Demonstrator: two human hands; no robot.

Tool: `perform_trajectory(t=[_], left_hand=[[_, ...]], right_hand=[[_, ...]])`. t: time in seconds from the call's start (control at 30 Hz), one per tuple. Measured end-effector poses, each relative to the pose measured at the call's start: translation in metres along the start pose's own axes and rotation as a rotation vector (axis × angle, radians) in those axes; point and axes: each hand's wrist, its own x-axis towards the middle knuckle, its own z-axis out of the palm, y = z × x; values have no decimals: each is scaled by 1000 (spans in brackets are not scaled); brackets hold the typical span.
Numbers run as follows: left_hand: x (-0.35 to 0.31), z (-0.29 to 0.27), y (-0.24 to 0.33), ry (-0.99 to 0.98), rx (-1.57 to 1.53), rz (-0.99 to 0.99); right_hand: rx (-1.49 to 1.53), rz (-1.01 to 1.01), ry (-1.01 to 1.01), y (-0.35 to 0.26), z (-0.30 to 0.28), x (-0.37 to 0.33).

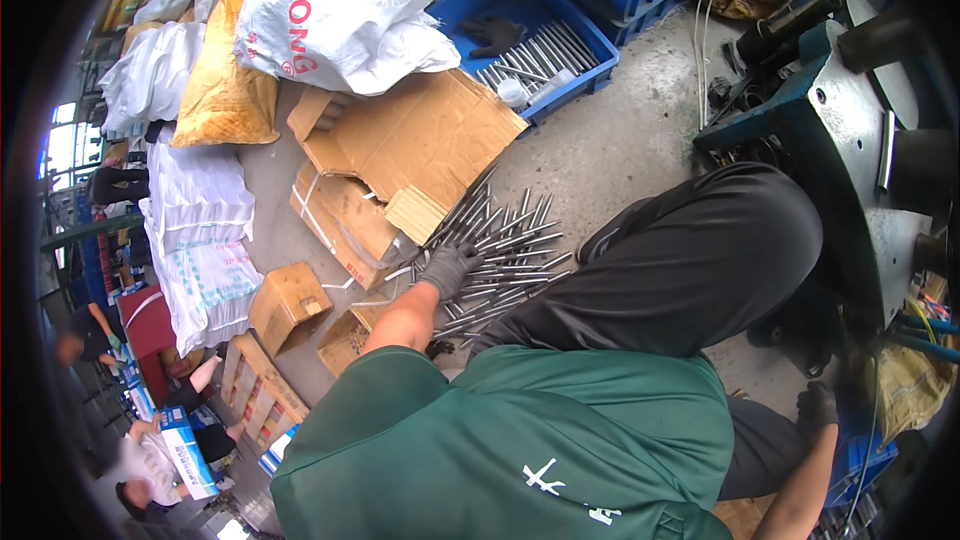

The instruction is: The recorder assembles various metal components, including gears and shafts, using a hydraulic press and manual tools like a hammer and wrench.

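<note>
My left hand (pixel 450 268), in a grey glove, rests on a loose pile of metal rods (pixel 515 258) with its fingers spread over their near left side. The rods are thin, straight and grey, lying crosswise on the floor. Just beyond the hand, a torn cardboard box (pixel 420 145) lies tilted with one edge against the pile. My right hand (pixel 817 407), also gloved, is low at the right, beside my trouser leg and far from the rods. It looks small and dark there, and how its fingers are held does not show.
A blue crate (pixel 600 68) with more rods and a dark glove stands beyond the pile. White sacks (pixel 350 20) and a yellow sack (pixel 228 70) lie at far left. A heavy metal machine (pixel 840 130) stands at right. Other people work at the left edge, near a wooden pallet (pixel 262 385).
</note>
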Motion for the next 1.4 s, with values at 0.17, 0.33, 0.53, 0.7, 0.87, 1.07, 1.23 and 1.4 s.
perform_trajectory(t=[0.17,0.33,0.53,0.7,0.87,1.07,1.23,1.4], left_hand=[[10,22,13,194,-42,-313],[39,24,12,308,-59,-373],[69,0,-4,429,-255,-480],[99,-40,26,411,-448,-475],[139,-96,76,575,-616,-214],[189,-241,156,745,-798,143],[211,-422,277,834,-1302,603],[201,-512,427,673,-1528,992]], right_hand=[[-2,34,-34,-5,7,8],[-51,18,-13,-14,7,1],[-132,-157,-89,-47,30,-13],[-329,-385,7,-91,63,-62],[-619,-674,283,-138,88,-152],[-327,-739,56,-127,79,-119],[-289,-725,48,-101,61,-105],[-126,-458,-105,-90,62,-139]])
